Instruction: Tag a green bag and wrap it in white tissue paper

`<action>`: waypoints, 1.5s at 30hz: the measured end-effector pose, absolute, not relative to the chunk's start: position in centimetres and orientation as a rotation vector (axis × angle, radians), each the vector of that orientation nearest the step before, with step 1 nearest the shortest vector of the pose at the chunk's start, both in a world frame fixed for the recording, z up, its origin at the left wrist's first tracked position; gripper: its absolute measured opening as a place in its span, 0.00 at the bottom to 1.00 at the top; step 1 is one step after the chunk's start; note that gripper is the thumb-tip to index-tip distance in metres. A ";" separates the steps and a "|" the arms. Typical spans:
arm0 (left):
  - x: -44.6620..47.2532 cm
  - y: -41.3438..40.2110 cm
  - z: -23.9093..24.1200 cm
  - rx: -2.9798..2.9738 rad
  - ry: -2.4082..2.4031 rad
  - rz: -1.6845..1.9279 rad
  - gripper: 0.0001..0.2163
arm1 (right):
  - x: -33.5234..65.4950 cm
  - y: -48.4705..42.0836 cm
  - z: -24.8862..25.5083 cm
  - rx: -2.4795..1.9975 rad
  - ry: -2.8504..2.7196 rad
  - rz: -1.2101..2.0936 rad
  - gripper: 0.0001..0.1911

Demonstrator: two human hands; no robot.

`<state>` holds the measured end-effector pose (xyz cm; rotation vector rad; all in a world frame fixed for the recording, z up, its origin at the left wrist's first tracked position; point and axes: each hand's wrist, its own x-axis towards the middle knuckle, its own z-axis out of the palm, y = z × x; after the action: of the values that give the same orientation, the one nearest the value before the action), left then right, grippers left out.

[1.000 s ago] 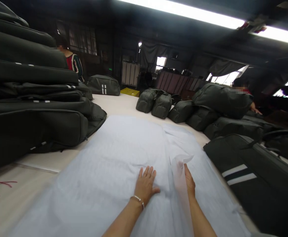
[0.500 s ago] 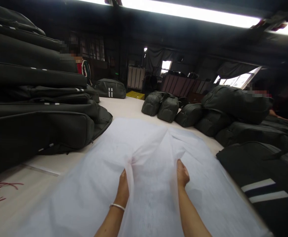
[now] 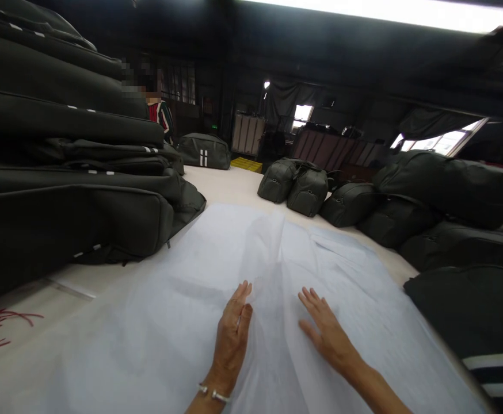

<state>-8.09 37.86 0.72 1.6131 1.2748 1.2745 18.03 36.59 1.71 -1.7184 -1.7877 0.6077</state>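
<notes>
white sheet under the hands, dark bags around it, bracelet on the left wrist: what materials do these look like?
White sheet: thin, matte and see-through, with soft creases; looks like non-woven fabric or tissue, can't tell which.
Stacked bags: dark olive woven fabric, probably nylon or polyester, with a dull sheen and visible seams and zippers.
Bracelet on the left hand: shiny and silvery, likely metal.

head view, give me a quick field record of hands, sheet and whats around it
left hand: open, on edge, fingers against the white sheet
right hand: open, palm down on the sheet
sheet: thin, translucent, spread over the table, a raised fold between the hands
left of sheet: stack of dark bags
right of sheet: more dark bags
background: person in striped top
</notes>
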 end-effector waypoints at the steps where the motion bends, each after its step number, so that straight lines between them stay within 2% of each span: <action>1: -8.1 37.8 0.4 1.685 1.305 1.264 0.20 | 17.9 35.2 0.7 -1.754 -2.027 0.499 0.31; 4: -8.0 38.0 -0.7 1.947 1.419 1.217 0.19 | 16.1 33.4 -2.2 -1.950 -2.261 0.254 0.33; 8: -7.3 38.4 -1.6 2.370 1.521 0.971 0.18 | 13.3 36.2 -3.1 -2.320 -1.931 0.120 0.36; 12: -5.5 38.2 -1.4 2.620 1.498 0.660 0.17 | 12.4 39.1 -1.9 -2.463 -1.782 0.143 0.35; 19: -3.8 38.7 -0.7 2.631 1.282 0.467 0.25 | 12.7 37.8 -1.0 -2.497 -1.904 0.087 0.29; 25: -3.5 39.6 -1.2 2.618 1.076 0.326 0.27 | 15.0 37.0 -0.1 -2.463 -1.943 0.068 0.33; 29: -3.4 39.4 -1.9 2.628 1.098 0.244 0.34 | 16.2 36.9 -1.7 -2.365 -1.955 -0.022 0.31; 36: -3.4 39.0 -1.6 2.586 1.188 0.171 0.37 | 15.5 36.5 -4.0 -2.422 -1.805 -0.029 0.30; 38: -3.7 38.8 -1.2 2.624 1.210 0.213 0.33 | 15.5 36.6 -4.3 -2.439 -1.762 -0.055 0.31; 42: -4.2 38.6 -0.6 2.726 1.266 0.295 0.07 | 15.8 36.8 -4.2 -2.407 -1.752 -0.070 0.31; 43: -4.3 38.7 -0.6 2.744 1.271 0.303 0.04 | 16.0 36.8 -3.9 -2.366 -1.797 -0.052 0.31; 45: -4.6 38.9 -0.7 2.771 1.262 0.308 0.05 | 16.2 36.9 -2.9 -2.269 -1.916 0.006 0.29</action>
<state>-4.60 38.86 -0.67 2.7715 1.2624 0.3082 16.19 36.92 -2.90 -2.2692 -1.9164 0.0058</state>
